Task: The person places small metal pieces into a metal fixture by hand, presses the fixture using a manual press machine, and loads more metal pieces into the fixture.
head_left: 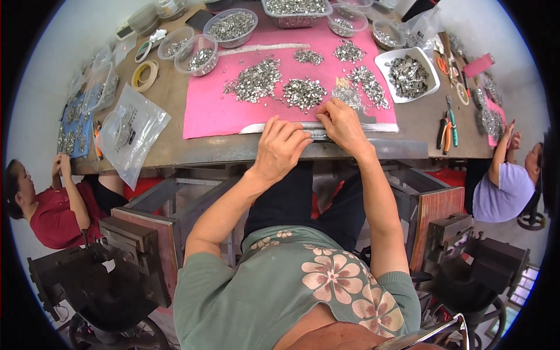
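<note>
At the front edge of the pink mat (pixel 204 116), both my hands are over a pale strip (pixel 255 128) with a thin, shiny metallic line along it. My left hand (pixel 280 143) has its fingers curled and thumb drawn in at the strip. Thumb and forefinger of my right hand (pixel 345 125) are pinched together just above its middle; what they hold is too small to make out. Right behind my hands lies a pile of small silvery metal pieces (pixel 304 94). A larger pile of the pieces (pixel 254 80) spreads to the left, and finer silvery bits (pixel 349 97) lie behind my right hand.
A white square bowl (pixel 430 87) of metal pieces stands right of the mat. Clear round tubs (pixel 196 56) line the back. Pliers (pixel 448 125) lie right; a plastic bag (pixel 133 125) and tape roll (pixel 144 76) lie left. A person sits on either side.
</note>
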{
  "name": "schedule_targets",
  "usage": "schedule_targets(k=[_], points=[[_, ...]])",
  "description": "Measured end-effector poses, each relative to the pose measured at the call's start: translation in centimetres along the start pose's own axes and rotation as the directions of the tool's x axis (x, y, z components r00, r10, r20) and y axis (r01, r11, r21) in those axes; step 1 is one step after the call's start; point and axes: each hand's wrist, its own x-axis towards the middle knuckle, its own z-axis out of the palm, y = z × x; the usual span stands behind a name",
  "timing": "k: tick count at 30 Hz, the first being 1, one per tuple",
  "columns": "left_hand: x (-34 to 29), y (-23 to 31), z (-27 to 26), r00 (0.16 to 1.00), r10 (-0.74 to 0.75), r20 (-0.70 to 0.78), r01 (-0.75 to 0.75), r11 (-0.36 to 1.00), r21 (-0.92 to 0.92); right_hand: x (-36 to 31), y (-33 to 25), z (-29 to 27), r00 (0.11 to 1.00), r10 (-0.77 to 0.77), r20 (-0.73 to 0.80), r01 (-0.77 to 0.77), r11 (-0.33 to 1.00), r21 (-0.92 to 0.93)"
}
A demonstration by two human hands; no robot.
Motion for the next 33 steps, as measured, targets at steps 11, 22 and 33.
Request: schedule_targets(k=[11, 22, 33], points=[[2.5, -8.0, -0.9, 0.969, -0.243, 0.035, 0.229, 0.945, 0.235, -3.0, -2.7, -0.2, 0.995, -0.081, -0.056, 0.091, 0.973, 0.213], [2.3, -8.5, -0.7, 0.984, -0.18, 0.004, 0.174, 0.958, 0.227, -3.4, -2.9, 1.2, 0.975, -0.17, -0.146, 0.18, 0.982, 0.058], [1.8, -7.6, -1.6, 0.993, -0.12, 0.015, 0.111, 0.953, 0.282, -1.6, -2.7, 0.6, 0.983, -0.17, -0.072, 0.171, 0.985, 0.004]])
